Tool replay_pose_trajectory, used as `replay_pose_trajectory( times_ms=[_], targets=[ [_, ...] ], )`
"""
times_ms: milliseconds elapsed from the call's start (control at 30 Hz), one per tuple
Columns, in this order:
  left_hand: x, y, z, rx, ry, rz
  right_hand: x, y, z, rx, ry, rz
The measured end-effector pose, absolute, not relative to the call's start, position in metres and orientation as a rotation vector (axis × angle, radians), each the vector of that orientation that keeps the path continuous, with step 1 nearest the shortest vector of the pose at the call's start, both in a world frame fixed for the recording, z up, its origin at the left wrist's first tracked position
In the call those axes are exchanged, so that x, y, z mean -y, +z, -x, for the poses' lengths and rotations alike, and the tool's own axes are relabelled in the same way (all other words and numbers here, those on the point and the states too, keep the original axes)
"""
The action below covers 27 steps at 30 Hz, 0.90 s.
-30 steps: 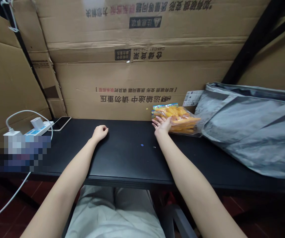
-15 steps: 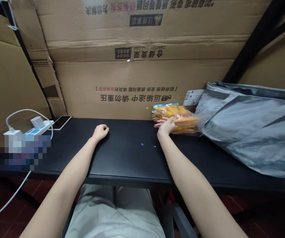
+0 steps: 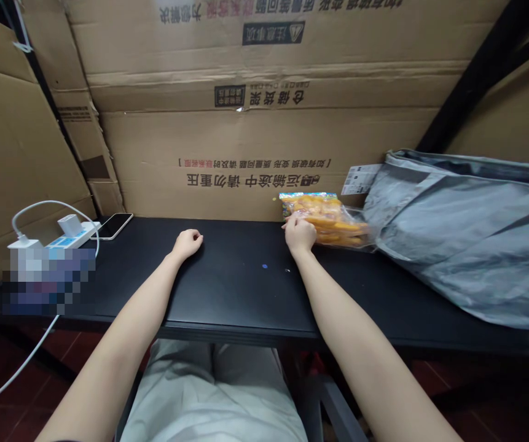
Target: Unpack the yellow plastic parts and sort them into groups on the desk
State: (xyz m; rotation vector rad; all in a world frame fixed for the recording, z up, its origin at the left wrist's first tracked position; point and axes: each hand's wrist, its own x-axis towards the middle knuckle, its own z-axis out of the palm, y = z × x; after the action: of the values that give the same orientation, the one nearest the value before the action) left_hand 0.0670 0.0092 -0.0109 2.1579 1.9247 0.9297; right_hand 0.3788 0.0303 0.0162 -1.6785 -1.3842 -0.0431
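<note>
A clear plastic bag (image 3: 338, 226) of long orange-yellow pieces, with a colourful strip along its top, lies at the back right of the black table (image 3: 231, 294). My right hand (image 3: 300, 234) is closed at the bag's left end, its fingers curled around the edge. The fingertips are partly hidden behind the hand. To the left, my left hand (image 3: 187, 244) rests on the tabletop in a loose fist, and no object shows in it.
A large grey fabric bag (image 3: 467, 239) fills the right side, touching the plastic bag. At the left are a phone (image 3: 115, 226), a white power strip (image 3: 75, 238) with plugs and a cable. Cardboard (image 3: 255, 135) walls the back and left. A small blue dot (image 3: 265, 266) lies mid-table.
My right hand's fingers, stretched out beside the bag before, have curled closed at its left end. The bag's top strip has shifted slightly. My left hand has stayed put.
</note>
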Motion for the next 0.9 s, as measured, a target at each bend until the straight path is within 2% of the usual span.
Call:
replay_pose_trajectory(
  times_ms=[200, 767, 900],
  targets=[
    [-0.009, -0.011, -0.066, -1.923, 0.925, -2.153, -0.012, 0.032, -0.353, 1.563, -0.262, 1.923],
    [-0.010, -0.010, -0.066, -1.921, 0.906, -2.168, 0.007, 0.043, -0.329, 1.775, -0.380, 1.903],
    [-0.011, -0.012, -0.066, -1.914, 0.902, -2.186, 0.012, 0.041, -0.315, 1.845, -0.321, 1.809]
  ],
)
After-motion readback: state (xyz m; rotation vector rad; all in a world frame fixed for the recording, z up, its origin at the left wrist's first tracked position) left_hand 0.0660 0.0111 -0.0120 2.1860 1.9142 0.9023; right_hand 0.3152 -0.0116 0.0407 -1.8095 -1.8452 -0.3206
